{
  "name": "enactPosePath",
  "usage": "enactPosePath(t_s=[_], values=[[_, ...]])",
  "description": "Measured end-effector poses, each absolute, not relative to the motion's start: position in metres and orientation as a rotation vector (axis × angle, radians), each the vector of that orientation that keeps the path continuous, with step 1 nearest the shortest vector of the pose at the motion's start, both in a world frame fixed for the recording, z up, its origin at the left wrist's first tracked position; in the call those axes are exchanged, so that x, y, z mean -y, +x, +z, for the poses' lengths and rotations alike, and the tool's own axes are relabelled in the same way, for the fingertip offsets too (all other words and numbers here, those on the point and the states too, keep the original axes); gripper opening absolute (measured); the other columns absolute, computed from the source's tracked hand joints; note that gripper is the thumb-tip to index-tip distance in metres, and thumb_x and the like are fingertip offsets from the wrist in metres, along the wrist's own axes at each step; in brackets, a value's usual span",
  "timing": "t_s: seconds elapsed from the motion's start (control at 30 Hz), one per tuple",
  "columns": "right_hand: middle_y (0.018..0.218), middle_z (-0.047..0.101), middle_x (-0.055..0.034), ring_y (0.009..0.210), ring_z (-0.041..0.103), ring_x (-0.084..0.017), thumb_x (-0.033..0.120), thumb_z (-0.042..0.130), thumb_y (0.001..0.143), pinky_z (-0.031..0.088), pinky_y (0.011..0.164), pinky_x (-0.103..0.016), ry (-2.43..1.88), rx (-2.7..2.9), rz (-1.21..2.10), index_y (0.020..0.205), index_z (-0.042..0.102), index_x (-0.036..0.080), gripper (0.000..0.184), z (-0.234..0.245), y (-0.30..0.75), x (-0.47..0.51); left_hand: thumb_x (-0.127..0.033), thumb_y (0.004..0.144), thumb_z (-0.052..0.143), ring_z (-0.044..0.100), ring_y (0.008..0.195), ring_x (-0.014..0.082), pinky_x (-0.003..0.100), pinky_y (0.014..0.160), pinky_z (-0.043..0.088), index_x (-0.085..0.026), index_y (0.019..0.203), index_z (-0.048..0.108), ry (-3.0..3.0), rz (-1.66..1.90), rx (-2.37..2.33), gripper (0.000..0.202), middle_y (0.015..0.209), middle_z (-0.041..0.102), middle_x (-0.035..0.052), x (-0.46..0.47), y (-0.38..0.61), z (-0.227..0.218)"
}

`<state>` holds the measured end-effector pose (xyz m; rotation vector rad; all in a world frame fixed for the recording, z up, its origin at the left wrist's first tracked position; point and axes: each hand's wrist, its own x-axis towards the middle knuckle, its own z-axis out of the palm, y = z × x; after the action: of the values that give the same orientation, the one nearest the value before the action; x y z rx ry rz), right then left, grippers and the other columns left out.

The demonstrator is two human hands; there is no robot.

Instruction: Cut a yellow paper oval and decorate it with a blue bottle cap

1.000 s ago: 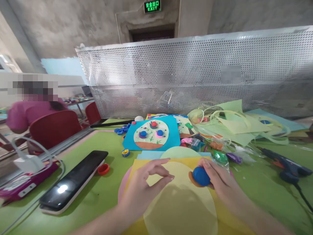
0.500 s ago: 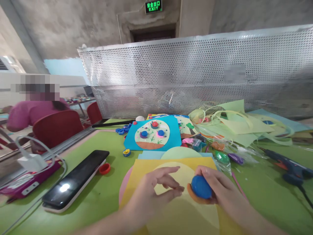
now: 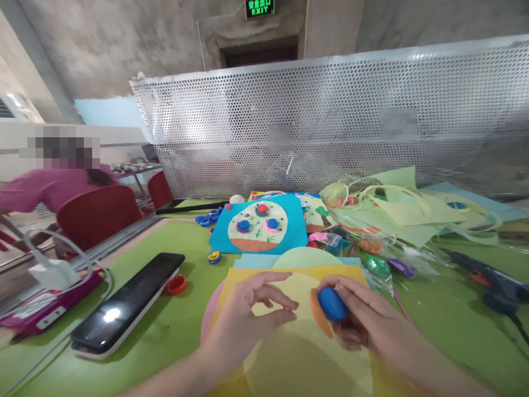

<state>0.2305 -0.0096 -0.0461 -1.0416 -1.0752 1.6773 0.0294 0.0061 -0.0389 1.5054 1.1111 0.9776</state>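
My right hand (image 3: 363, 314) grips a blue bottle cap (image 3: 332, 304) with a curved orange strip of modelling clay (image 3: 318, 313) stuck along its left side. My left hand (image 3: 252, 314) is a short way to the left, thumb and fingertip pinched on a tiny orange bit of clay (image 3: 286, 309). Both hands are above a yellow sheet of paper (image 3: 243, 281) that bears a pale yellow circle (image 3: 308, 353). Behind it lies a finished-looking blue card (image 3: 295, 220) with cap-and-clay snails on a pale oval.
A phone (image 3: 132, 303), a red cap (image 3: 177, 284) and a power strip (image 3: 53, 303) lie left. To the right are bagged green clay (image 3: 377, 264), purple clay (image 3: 400, 268), paper scraps (image 3: 400, 207) and a glue gun (image 3: 487, 275). A perforated metal screen (image 3: 330, 121) stands behind; a person (image 3: 70, 182) sits far left.
My right hand has turned the blue cap so the orange strip now stands along its left side. My left hand has shifted slightly left, and an orange bit now shows between its fingertips.
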Motion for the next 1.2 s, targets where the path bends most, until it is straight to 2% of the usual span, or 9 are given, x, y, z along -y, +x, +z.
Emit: enactPosePath(t_s=[0.2, 0.43, 0.53, 0.63, 0.7, 0.87, 0.93, 1.1, 1.2], values=[[0.067, 0.052, 0.0032, 0.051, 0.036, -0.008, 0.06, 0.066, 0.074, 0.031, 0.051, -0.021, -0.932, 1.196, 1.796, 0.099, 0.055, 0.019, 0.049, -0.048, 0.233, 0.009, -0.031, 0.077, 0.059, 0.067, 0.093, 0.0221, 0.032, 0.078, 0.051, -0.023, 0.108, 0.059, 1.492, 0.963, -1.128, 0.033, 0.088, 0.075, 0.0036, -0.009, 0.028, -0.041], [0.077, 0.053, 0.0005, 0.056, 0.04, -0.011, 0.056, 0.052, 0.086, 0.033, 0.057, -0.027, -0.931, 1.507, 1.593, 0.107, 0.053, 0.02, 0.041, -0.047, 0.235, 0.011, -0.02, 0.063, 0.072, 0.068, 0.087, 0.0232, 0.036, 0.085, 0.048, -0.025, 0.1, 0.063, 1.553, 0.985, -1.256, 0.038, 0.073, 0.074, -0.0021, -0.011, 0.023, -0.038], [0.08, 0.054, -0.0009, 0.059, 0.042, -0.012, 0.052, 0.048, 0.089, 0.035, 0.058, -0.027, -0.929, 1.602, 1.575, 0.109, 0.053, 0.021, 0.038, -0.047, 0.233, 0.012, -0.028, 0.067, 0.073, 0.067, 0.093, 0.0249, 0.039, 0.088, 0.048, -0.026, 0.103, 0.063, 1.554, 0.978, -1.271, 0.037, 0.08, 0.075, 0.0, -0.014, 0.019, -0.041], [0.079, 0.055, 0.0002, 0.058, 0.042, -0.012, 0.05, 0.051, 0.088, 0.035, 0.057, -0.026, -0.956, 1.586, 1.553, 0.109, 0.056, 0.023, 0.035, -0.046, 0.231, 0.014, -0.038, 0.078, 0.062, 0.065, 0.1, 0.0242, 0.039, 0.089, 0.05, -0.024, 0.112, 0.059, 1.542, 0.953, -1.21, 0.037, 0.096, 0.074, 0.0041, -0.016, 0.019, -0.044], [0.077, 0.055, 0.001, 0.057, 0.043, -0.011, 0.05, 0.054, 0.086, 0.036, 0.057, -0.025, -0.981, 1.555, 1.537, 0.107, 0.059, 0.023, 0.034, -0.045, 0.23, 0.015, -0.038, 0.079, 0.06, 0.063, 0.104, 0.0238, 0.039, 0.092, 0.049, -0.024, 0.116, 0.056, 1.546, 0.936, -1.187, 0.04, 0.101, 0.073, 0.0048, -0.017, 0.019, -0.045], [0.075, 0.054, 0.0017, 0.058, 0.044, -0.011, 0.047, 0.058, 0.084, 0.039, 0.055, -0.022, -0.978, 1.534, 1.515, 0.102, 0.062, 0.024, 0.03, -0.044, 0.228, 0.017, -0.033, 0.063, 0.077, 0.065, 0.099, 0.0306, 0.046, 0.091, 0.047, -0.022, 0.107, 0.061, 1.561, 0.911, -1.288, 0.048, 0.084, 0.075, 0.0055, -0.022, 0.017, -0.046], [0.077, 0.055, 0.001, 0.06, 0.045, -0.012, 0.043, 0.055, 0.086, 0.041, 0.057, -0.023, -0.988, 1.603, 1.458, 0.104, 0.061, 0.025, 0.026, -0.044, 0.228, 0.017, -0.035, 0.064, 0.077, 0.065, 0.098, 0.0314, 0.046, 0.09, 0.047, -0.021, 0.103, 0.063, 1.551, 0.909, -1.285, 0.044, 0.083, 0.075, 0.0064, -0.026, 0.015, -0.047], [0.089, 0.063, -0.0019, 0.066, 0.053, -0.015, 0.027, 0.048, 0.085, 0.042, 0.059, -0.025, -1.019, 1.899, 1.186, 0.11, 0.059, 0.027, 0.028, -0.053, 0.228, 0.013, -0.045, 0.078, 0.062, 0.064, 0.102, 0.0261, 0.038, 0.091, 0.049, -0.021, 0.109, 0.061, 1.558, 0.948, -1.137, 0.039, 0.104, 0.072, 0.0086, -0.029, 0.019, -0.05], [0.087, 0.064, -0.0029, 0.064, 0.052, -0.017, 0.024, 0.049, 0.079, 0.04, 0.054, -0.024, -0.997, 1.976, 1.12, 0.112, 0.058, 0.026, 0.034, -0.06, 0.227, 0.01, -0.049, 0.079, 0.059, 0.063, 0.104, 0.0256, 0.034, 0.088, 0.05, -0.019, 0.106, 0.063, 1.566, 0.972, -1.088, 0.041, 0.106, 0.071, 0.0093, -0.028, 0.024, -0.049]])
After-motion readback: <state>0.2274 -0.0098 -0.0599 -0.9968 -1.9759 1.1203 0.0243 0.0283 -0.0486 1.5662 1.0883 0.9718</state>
